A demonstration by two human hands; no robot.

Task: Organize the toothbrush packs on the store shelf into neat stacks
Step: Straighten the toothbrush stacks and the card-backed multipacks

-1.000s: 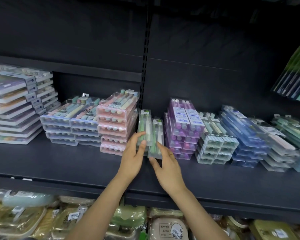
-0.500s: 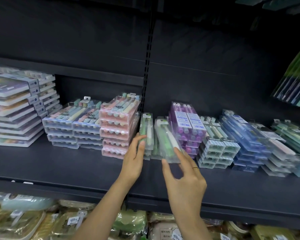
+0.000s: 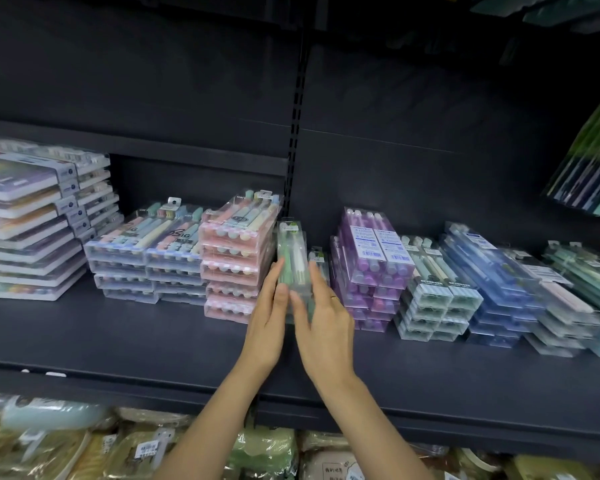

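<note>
**Inspector:** Dark shelving (image 3: 118,341) formed the work surface, with a black back panel behind it. Starting at the grip: what did you record?

**Assistant:** Both hands met at the narrow green toothbrush pack (image 3: 293,261). The left hand (image 3: 269,327) lay along its left edge, fingers straight and thumb up against the near end. The right hand (image 3: 326,334) pressed its right edge with straight fingers, a ring visible. Neither hand curled round it; the pack was squeezed between flat fingers. It appeared to sit on top of further green packs, though the hands hid most of that pile.

**Inspector:** Location?

**Assistant:** Between the pink stack (image 3: 238,258) to its left, just beside it, and the purple stack (image 3: 371,268) to its right. Another green pack (image 3: 318,259) lay low in the gap next to the purple stack.

**Inspector:** Handling assessment?

**Assistant:** My judgement: light, stiff clear-plastic casing, smooth and likely slippery. Being long and narrow, it would tip or slide off its pile easily. Holding the long side edges near the front, as observed, seemed the sound place; squeezing the broad faces risked denting the shell.

**Inspector:** Surroundings?

**Assistant:** Blue-grey stacks (image 3: 146,258) and flat boxed sets (image 3: 28,220) stood further left; striped packs (image 3: 433,292) and blue packs (image 3: 492,282) further right.
</note>
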